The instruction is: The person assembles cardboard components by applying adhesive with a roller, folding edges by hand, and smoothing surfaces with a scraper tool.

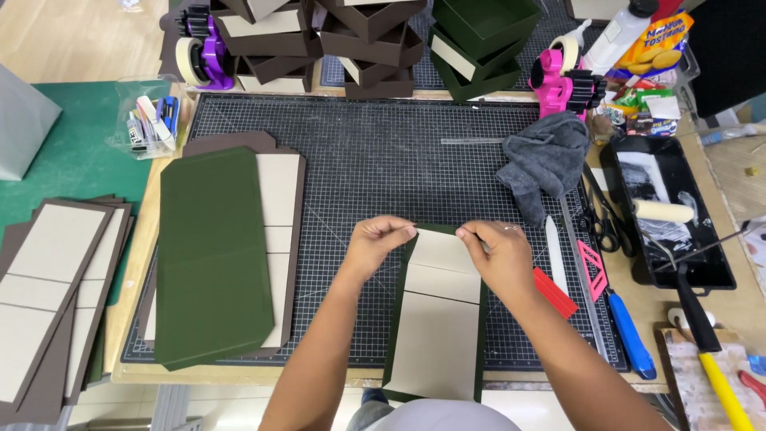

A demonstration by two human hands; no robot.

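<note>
A wooden tabletop (132,263) carries a big black cutting mat (383,160) with a thin white grid on it. At the mat's near edge lies a flat cover piece (437,319): smooth grey card panels on dark green paper, with green strips showing down both long sides. The left hand (375,243) pinches the far left corner of the green paper, fingers pressed together. The right hand (496,251) pinches the far right corner the same way.

On the mat's left side lies a large dark green sheet (209,255) with cut-off corners, resting on brown and grey boards. More brown-edged boards (48,287) are stacked past the tabletop's left edge. Open card boxes (351,40) stand piled along the far edge. A soft, crumpled grey cloth (546,164) sits at the mat's right side. A black tray (678,211) with a white roller sits near the right edge.
</note>
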